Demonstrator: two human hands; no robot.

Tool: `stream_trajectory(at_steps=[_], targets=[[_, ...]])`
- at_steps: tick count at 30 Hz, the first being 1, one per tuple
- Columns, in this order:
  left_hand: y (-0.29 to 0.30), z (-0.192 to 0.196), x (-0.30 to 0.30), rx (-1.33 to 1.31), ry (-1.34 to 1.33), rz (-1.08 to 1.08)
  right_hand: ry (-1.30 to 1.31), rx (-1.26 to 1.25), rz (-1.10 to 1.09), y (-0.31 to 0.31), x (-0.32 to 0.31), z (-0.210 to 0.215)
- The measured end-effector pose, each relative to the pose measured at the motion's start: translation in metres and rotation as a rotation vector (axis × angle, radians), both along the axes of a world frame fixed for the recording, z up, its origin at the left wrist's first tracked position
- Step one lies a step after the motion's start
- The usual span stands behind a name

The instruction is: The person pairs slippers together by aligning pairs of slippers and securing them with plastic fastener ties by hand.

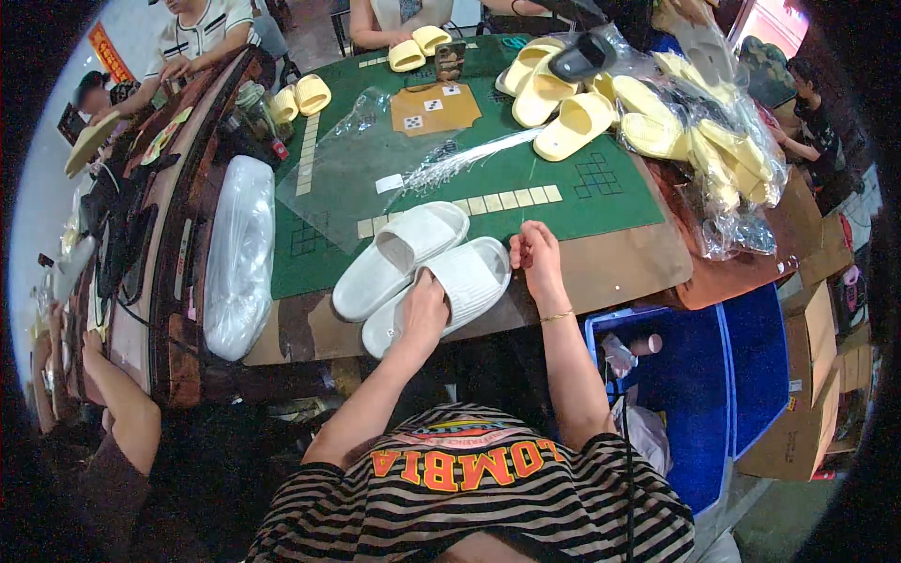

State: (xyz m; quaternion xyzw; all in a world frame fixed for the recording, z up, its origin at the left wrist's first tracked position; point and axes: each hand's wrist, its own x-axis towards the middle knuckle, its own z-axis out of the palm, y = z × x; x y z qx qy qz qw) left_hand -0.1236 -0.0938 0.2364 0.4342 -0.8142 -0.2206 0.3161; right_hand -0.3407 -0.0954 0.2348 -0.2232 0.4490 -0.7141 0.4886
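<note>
A pair of pale grey-white slippers lies side by side at the near edge of the green table mat, the left slipper (399, 253) slightly farther off than the right slipper (474, 281). My left hand (425, 308) grips the right slipper at its strap opening, fingertips hidden under the strap. Just right of that slipper's toe, my right hand (537, 255) is closed with curled fingers. A faint thin line rises above it; what the fingers hold is too small to make out. Beyond lies a bundle of thin white strings (460, 167).
Yellow slippers (575, 127), several in plastic bags, pile up at the right. A plastic-wrapped white slipper packet (239, 258) lies at the left edge. Blue bins (680, 394) stand below right, beside cardboard boxes (807, 375). Other people sit around the table.
</note>
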Motion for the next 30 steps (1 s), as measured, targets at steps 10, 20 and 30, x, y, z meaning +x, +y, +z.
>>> stream_trajectory(at_steps=[10,20,30], targets=[[0.008,0.034,0.059,0.299,0.029,-0.002,-0.06,-0.102,-0.001,0.001,-0.018,-0.005],[-0.001,0.037,0.137,0.346,0.474,0.409,0.117,-0.043,0.212,0.006,0.011,-0.002],[-0.04,0.023,0.092,0.46,1.054,0.448,0.394,0.015,0.288,-0.009,0.013,0.014]])
